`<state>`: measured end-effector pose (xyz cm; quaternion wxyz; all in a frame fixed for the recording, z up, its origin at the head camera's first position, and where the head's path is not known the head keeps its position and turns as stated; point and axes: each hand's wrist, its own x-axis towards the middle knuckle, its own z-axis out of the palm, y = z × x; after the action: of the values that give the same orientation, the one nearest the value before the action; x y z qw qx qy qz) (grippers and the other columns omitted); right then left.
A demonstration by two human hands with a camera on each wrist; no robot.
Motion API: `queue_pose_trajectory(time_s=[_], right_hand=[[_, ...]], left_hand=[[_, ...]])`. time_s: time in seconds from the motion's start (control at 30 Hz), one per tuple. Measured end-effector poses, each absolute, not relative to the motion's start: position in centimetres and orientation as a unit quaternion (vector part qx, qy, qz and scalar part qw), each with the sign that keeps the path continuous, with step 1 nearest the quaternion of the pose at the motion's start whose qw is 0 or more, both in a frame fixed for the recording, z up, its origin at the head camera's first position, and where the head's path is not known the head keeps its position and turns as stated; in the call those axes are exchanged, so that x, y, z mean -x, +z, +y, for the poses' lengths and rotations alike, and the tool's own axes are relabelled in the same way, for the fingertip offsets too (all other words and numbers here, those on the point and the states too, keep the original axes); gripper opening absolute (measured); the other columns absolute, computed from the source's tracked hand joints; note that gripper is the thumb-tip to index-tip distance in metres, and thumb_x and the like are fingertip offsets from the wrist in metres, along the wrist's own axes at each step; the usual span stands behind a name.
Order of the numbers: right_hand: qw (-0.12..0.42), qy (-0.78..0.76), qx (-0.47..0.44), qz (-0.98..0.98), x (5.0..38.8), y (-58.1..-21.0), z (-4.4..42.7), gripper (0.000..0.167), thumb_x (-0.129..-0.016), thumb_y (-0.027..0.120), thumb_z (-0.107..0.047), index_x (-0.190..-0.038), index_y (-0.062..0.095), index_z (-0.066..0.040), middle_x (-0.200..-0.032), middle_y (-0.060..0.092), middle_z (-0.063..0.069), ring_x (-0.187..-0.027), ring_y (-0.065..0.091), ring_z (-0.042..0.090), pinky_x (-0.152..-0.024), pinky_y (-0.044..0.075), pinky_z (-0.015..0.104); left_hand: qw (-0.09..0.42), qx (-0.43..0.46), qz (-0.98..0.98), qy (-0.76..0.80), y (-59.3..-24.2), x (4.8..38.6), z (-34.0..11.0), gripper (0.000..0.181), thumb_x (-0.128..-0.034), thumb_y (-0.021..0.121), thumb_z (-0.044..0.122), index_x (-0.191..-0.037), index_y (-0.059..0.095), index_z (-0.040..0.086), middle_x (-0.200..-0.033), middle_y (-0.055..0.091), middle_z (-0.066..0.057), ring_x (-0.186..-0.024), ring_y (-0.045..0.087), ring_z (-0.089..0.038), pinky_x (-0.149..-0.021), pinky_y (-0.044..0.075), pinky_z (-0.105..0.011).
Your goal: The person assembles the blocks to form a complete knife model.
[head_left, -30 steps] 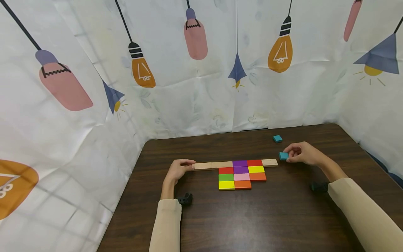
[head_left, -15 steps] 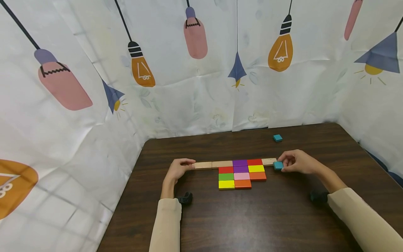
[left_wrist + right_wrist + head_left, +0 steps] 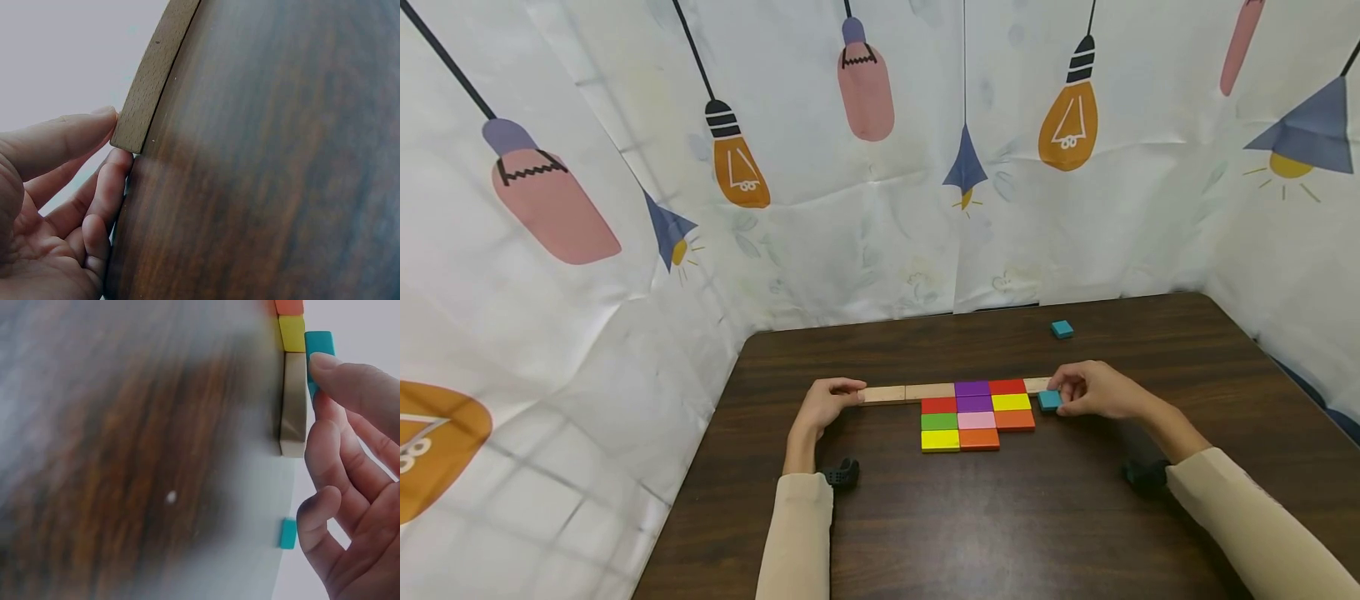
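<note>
My left hand (image 3: 822,408) pinches the left end of a plain wooden block (image 3: 883,395), the leftmost in a row. In the left wrist view the thumb and a finger meet that block's end (image 3: 134,128). With thumb and fingertips my right hand (image 3: 1097,390) holds a teal block (image 3: 1049,401), just right of a yellow block (image 3: 1011,402) and before a short wooden block (image 3: 1037,385). The right wrist view has this teal block (image 3: 320,344) slightly raised beside the wooden one (image 3: 294,403). Red, purple, green, pink, yellow and orange blocks lie flat together below the row.
A second teal block (image 3: 1062,329) lies alone near the back edge of the dark wooden table (image 3: 910,525). Behind the table hangs a white curtain (image 3: 880,225) printed with lamps and bulbs.
My right hand has moved left and toward me with the teal block, from right of the row to beside the yellow block. The left hand has stayed in place.
</note>
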<state>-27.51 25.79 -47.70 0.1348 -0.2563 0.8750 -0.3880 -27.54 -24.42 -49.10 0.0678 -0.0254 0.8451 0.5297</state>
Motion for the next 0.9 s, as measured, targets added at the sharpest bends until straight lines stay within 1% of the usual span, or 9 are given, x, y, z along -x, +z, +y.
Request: queue_pose_trajectory(time_s=[0.23, 0.4, 0.57, 0.7, 0.9], right_hand=[[0.138, -0.368, 0.253, 0.884, 27.9, -47.7, 25.3, 0.029, -0.085, 0.084, -0.017, -0.108, 0.068, -0.007, -0.078, 0.062, 0.0, -0.068, 0.056, 0.01, -0.066, 0.051, 0.024], [0.141, -0.359, 0.257, 0.886, 28.1, -47.7, 24.9, 0.03, -0.086, 0.084, -0.018, -0.109, 0.068, -0.007, -0.078, 0.062, -0.002, -0.067, 0.056, 0.01, -0.065, 0.05, 0.024], [0.143, -0.355, 0.259, 0.887, 28.2, -47.7, 24.8, 0.028, -0.086, 0.083, -0.016, -0.107, 0.068, -0.007, -0.077, 0.063, -0.002, -0.067, 0.056, 0.009, -0.065, 0.051, 0.024], [0.144, -0.353, 0.259, 0.887, 28.3, -47.7, 24.6, 0.027, -0.086, 0.083, -0.017, -0.106, 0.069, -0.007, -0.077, 0.063, -0.002, -0.067, 0.056, 0.01, -0.065, 0.051, 0.024], [0.147, -0.348, 0.261, 0.888, 28.5, -47.7, 24.4, 0.024, -0.086, 0.083, -0.018, -0.105, 0.07, -0.009, -0.077, 0.062, -0.002, -0.067, 0.055, 0.011, -0.063, 0.05, 0.024]], left_hand=[[0.07, 0.026, 0.844, 0.532, -49.2, 27.6, -24.3, 0.026, -0.0941, 0.075, 0.014, -0.12, 0.077, 0.009, -0.125, 0.072, -0.012, -0.11, 0.064, -0.028, -0.104, 0.046, -0.053], [0.068, 0.024, 0.843, 0.532, -49.3, 27.5, -24.4, 0.023, -0.0933, 0.076, 0.015, -0.116, 0.079, 0.013, -0.122, 0.074, -0.008, -0.109, 0.065, -0.027, -0.103, 0.048, -0.051], [0.067, 0.021, 0.846, 0.529, -49.2, 27.4, -24.4, 0.023, -0.0935, 0.076, 0.015, -0.116, 0.079, 0.014, -0.121, 0.074, -0.007, -0.11, 0.066, -0.027, -0.104, 0.048, -0.053], [0.069, 0.022, 0.844, 0.531, -49.1, 27.4, -24.3, 0.023, -0.0931, 0.076, 0.016, -0.116, 0.079, 0.015, -0.12, 0.074, -0.006, -0.108, 0.067, -0.026, -0.104, 0.048, -0.052], [0.071, 0.018, 0.844, 0.531, -49.0, 27.3, -24.3, 0.024, -0.0943, 0.075, 0.016, -0.118, 0.078, 0.014, -0.121, 0.073, -0.007, -0.108, 0.067, -0.027, -0.104, 0.048, -0.053]])
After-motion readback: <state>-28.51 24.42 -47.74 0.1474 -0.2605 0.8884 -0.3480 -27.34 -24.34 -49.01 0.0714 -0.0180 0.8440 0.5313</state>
